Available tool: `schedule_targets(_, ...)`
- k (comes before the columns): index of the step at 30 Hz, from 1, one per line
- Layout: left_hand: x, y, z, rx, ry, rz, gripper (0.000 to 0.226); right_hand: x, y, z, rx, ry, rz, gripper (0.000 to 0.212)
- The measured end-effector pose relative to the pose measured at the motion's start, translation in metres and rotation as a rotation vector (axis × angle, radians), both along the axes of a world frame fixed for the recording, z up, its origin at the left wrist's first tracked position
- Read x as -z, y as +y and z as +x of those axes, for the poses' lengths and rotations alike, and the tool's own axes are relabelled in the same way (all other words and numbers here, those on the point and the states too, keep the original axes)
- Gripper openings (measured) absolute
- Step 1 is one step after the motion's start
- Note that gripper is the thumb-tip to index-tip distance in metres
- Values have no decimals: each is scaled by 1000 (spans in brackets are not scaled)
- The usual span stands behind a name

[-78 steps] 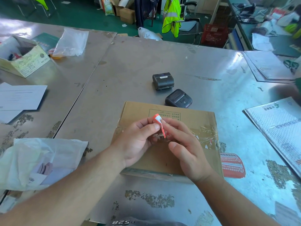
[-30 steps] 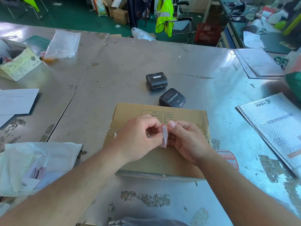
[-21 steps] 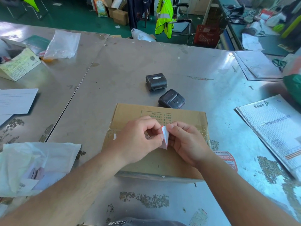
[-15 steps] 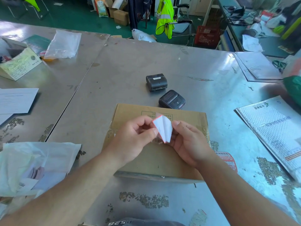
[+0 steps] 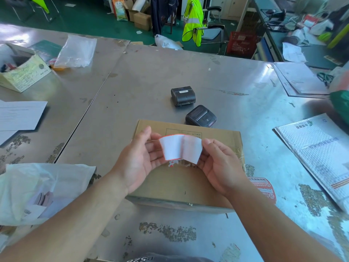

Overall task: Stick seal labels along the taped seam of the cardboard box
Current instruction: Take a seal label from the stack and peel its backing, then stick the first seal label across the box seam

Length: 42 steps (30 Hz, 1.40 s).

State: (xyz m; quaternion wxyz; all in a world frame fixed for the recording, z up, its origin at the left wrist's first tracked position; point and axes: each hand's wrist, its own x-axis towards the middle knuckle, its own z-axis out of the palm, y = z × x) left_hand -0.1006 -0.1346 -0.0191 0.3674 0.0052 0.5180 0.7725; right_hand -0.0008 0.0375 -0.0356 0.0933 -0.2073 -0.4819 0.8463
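Observation:
A flat cardboard box (image 5: pixel 181 182) lies on the metal table in front of me, with clear tape across its top. Above it I hold a seal label (image 5: pixel 180 149), white side toward me with a thin red edge, spread between both hands. My left hand (image 5: pixel 139 159) pinches its left half and my right hand (image 5: pixel 219 165) pinches its right half. The two halves look like the sticker and its backing peeling apart at the middle. A scrap of red and white shows on the box just below the label.
Two black handheld printers (image 5: pixel 183 95) (image 5: pixel 200 116) sit beyond the box. A red seal label (image 5: pixel 263 188) lies on the table at the box's right. A white plastic bag (image 5: pixel 37 190) is at left, bubble mailers (image 5: pixel 319 152) at right, papers (image 5: pixel 17 114) and a small open carton (image 5: pixel 20 70) far left.
The label was folded and pinched tight between my fingertips; now my hands have moved apart and it is opened out wide above the box.

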Motion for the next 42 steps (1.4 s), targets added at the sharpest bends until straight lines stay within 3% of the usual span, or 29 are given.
schedule_targets(5, 0, 3, 5, 107, 294, -256, 58, -3, -5, 1, -58, 16, 49, 25)
schedule_targets(7, -1, 5, 6, 85, 362, -305, 42, -4, -5, 1, -69, 15, 41, 24)
schedule_targets(10, -3, 8, 6, 16, 293, -247, 21, -8, -4, 3, -57, -5, 3, 22)
schedule_targets(13, -5, 4, 3, 1, 165, -118, 16, -11, -4, 4, -27, 0, -45, 24)
schedule_targets(17, -4, -9, -3, -55, 132, -95, 11, -14, -5, 2, -2, -14, -50, 37)
schedule_targets(22, -6, -26, -14, -196, 186, -81, 50, -17, -4, 1, 61, -26, -41, 47)
schedule_targets(25, -8, -41, -21, -280, 258, -200, 54, -19, -7, -3, 153, -88, -27, 31)
schedule_targets(29, -11, -57, -26, -244, 303, -192, 22, -28, -20, -14, 200, -152, -32, 19)
schedule_targets(33, -18, -66, -26, -149, 623, -492, 39, -38, -37, -24, 187, -230, -30, 23)
schedule_targets(37, -23, -68, -18, -70, 1010, -674, 31, -41, -57, -32, 157, -302, -40, 26)
schedule_targets(42, -28, -73, -13, 54, 1193, -825, 58, -45, -77, -40, 150, -338, -3, 29)
